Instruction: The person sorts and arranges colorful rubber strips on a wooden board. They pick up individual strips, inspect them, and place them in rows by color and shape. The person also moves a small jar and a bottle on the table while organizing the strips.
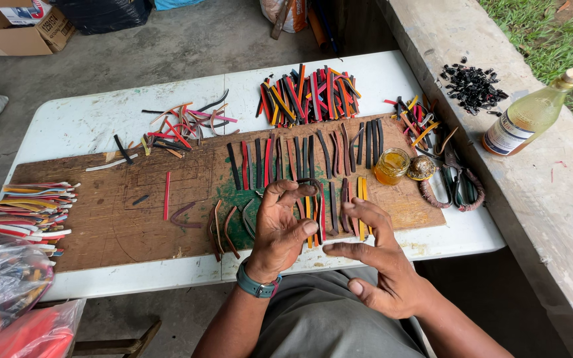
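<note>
Left hand (281, 229) raised, palm up, fingers curled; right hand (374, 265) beside it, fingers spread, grip loose.

Cardboard box (18, 33) top-left; white-labelled bottle (532, 114) right.

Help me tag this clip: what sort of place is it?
Likely an outdoor craft workspace: coloured strips sorted on a wooden board over a white table, concrete floor and grass alongside.
</note>
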